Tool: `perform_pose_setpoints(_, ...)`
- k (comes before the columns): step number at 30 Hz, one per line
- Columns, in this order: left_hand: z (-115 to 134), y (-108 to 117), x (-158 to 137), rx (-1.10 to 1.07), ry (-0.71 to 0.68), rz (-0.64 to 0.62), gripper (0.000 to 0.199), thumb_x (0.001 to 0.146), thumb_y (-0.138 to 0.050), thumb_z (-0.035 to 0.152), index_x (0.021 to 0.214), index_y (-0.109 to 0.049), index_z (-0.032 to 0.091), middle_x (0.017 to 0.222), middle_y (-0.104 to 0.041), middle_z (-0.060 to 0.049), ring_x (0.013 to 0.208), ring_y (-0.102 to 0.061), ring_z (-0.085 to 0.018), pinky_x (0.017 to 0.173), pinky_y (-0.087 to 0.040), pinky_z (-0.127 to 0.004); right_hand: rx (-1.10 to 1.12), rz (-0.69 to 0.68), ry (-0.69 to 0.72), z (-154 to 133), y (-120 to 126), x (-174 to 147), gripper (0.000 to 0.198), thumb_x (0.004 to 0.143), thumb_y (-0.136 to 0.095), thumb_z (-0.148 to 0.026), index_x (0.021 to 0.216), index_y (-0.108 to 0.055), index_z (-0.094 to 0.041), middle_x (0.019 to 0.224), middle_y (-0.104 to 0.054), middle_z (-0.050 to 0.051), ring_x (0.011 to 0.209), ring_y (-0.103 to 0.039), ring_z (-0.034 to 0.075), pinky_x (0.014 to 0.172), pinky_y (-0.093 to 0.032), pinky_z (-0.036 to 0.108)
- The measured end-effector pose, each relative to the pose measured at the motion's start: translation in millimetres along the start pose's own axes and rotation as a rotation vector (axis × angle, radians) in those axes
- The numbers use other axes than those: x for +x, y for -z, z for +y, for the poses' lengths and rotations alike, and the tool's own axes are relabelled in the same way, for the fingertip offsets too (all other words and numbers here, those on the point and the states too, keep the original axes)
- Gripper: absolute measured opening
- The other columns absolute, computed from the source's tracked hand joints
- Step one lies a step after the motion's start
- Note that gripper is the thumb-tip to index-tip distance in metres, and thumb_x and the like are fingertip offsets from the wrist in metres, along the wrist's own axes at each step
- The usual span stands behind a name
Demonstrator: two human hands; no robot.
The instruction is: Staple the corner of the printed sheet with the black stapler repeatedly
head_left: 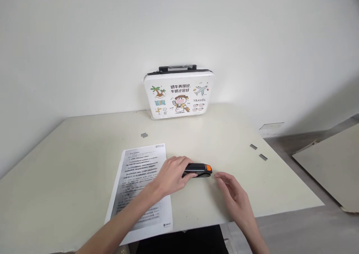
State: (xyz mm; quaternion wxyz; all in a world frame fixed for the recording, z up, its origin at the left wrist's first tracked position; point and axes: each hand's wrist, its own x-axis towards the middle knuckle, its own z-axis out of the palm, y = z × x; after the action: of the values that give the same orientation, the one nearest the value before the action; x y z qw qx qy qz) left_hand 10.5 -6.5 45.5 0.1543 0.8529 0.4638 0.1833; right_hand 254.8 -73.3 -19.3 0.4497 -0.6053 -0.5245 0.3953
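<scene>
My left hand (174, 173) is closed around the near-left end of a black stapler (198, 168) with an orange patch on its right end. The stapler lies on its length across the table, just right of a printed sheet of paper (140, 194). My left forearm passes over that sheet and hides part of its text. Close to the stapler's right end is my right hand (234, 194), apart from it, with fingers curved and a gap between thumb and fingers. I see nothing in that hand.
A white carrying case (179, 97) with cartoon prints stands against the wall. Grey staple strips (144, 135) lie left of centre, and two more strips (263, 156) lie near the right edge of the table (84, 164). A pale board (333, 164) is beyond that edge.
</scene>
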Motion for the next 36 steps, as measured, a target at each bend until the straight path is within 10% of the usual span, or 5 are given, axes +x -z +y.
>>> perform_pose_setpoints(11, -5, -26, -14, -0.165, 0.058, 0.059, 0.037, 0.090, -0.084, 0.036, 0.118, -0.062, 0.028, 0.115, -0.076, -0.001, 0.103, -0.072, -0.026, 0.089, -0.056, -0.041, -0.098, -0.053, 0.030, -11, -13, 24, 0.046, 0.105, -0.047, -0.060, 0.121, -0.072, -0.024, 0.128, -0.075, 0.010, 0.109, -0.071, 0.026, 0.093, -0.057, 0.038)
perform_pose_setpoints(25, -26, -20, -37, -0.131, 0.067, 0.110, 0.015, 0.098, -0.075, 0.038, 0.095, -0.069, 0.025, 0.104, -0.074, -0.001, 0.093, -0.069, -0.022, 0.085, -0.055, -0.041, -0.100, -0.033, 0.040, -7, -19, 25, 0.048, 0.106, -0.045, -0.061, 0.122, -0.072, -0.024, 0.129, -0.074, 0.012, 0.113, -0.070, 0.028, 0.093, -0.056, 0.039)
perform_pose_setpoints(36, -52, 8, -62, -0.075, 0.016, 0.065, 0.023, 0.099, -0.072, 0.045, 0.116, -0.072, 0.029, 0.116, -0.073, -0.003, 0.109, -0.068, -0.025, 0.096, -0.055, -0.043, -0.139, -0.030, 0.034, -8, -20, 19, 0.046, 0.106, -0.045, -0.060, 0.125, -0.070, -0.026, 0.131, -0.073, 0.011, 0.117, -0.069, 0.028, 0.096, -0.056, 0.041)
